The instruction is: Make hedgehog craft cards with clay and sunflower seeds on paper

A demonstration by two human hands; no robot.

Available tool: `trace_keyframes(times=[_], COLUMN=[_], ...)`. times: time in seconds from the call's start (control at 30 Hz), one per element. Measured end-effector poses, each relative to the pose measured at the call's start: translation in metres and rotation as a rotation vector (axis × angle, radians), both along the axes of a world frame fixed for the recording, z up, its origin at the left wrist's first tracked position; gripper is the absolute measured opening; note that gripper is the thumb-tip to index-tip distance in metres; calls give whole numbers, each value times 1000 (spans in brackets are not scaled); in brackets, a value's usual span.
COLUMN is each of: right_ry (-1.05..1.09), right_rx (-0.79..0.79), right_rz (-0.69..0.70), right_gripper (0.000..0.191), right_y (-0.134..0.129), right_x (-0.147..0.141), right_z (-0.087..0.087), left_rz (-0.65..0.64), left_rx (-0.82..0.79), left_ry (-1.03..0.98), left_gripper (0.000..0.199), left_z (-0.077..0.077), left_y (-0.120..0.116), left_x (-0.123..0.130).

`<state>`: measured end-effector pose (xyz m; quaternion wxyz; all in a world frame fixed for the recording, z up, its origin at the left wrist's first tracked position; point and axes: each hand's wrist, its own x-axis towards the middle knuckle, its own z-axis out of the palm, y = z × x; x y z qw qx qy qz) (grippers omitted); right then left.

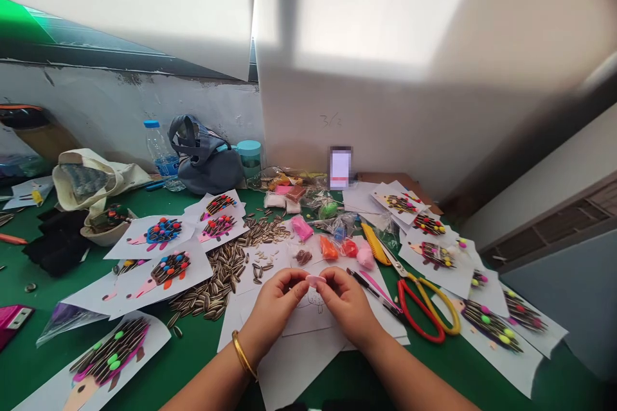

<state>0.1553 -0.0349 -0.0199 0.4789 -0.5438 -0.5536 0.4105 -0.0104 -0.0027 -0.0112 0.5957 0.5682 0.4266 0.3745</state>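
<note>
A small pale pink piece of modelling clay (315, 280) is pinched between the thumbs and fingers of my left hand (276, 302) and my right hand (349, 307). The two hands meet over a white sheet with a line drawing (315, 303), partly covered by them. Beyond the hands lie lumps of clay in clear wrap: brown clay (303, 257), orange clay (328, 248), red clay (349, 248) and light pink clay (365, 255). A black pen (373, 292) rests just right of my right hand.
Red-and-yellow-handled scissors (424, 308) and a yellow cutter (375, 244) lie on the right. Sunflower seeds (219, 276) are heaped on the left. Finished hedgehog pictures (168, 270) flank both sides of the green table. A phone (340, 168), a bottle (161, 151) and a bag (207, 164) stand behind.
</note>
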Motion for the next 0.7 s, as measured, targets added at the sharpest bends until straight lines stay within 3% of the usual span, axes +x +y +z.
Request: trace_keyframes(times=[0.33, 0.5, 0.7], right_ry=[-108, -111, -19], right_rx=[41, 54, 16], right_rz=[88, 82, 82], right_gripper=[15, 15, 21], right_y=[-3, -1, -1], right_x=[1, 3, 3], right_z=[0, 1, 4], left_rz=[-14, -29, -64], left_rx=[11, 91, 105], left_ry=[78, 213, 193], left_gripper=[31, 28, 27], left_z=[4, 1, 4], left_y=[0, 1, 0], left_x=[-1, -1, -1])
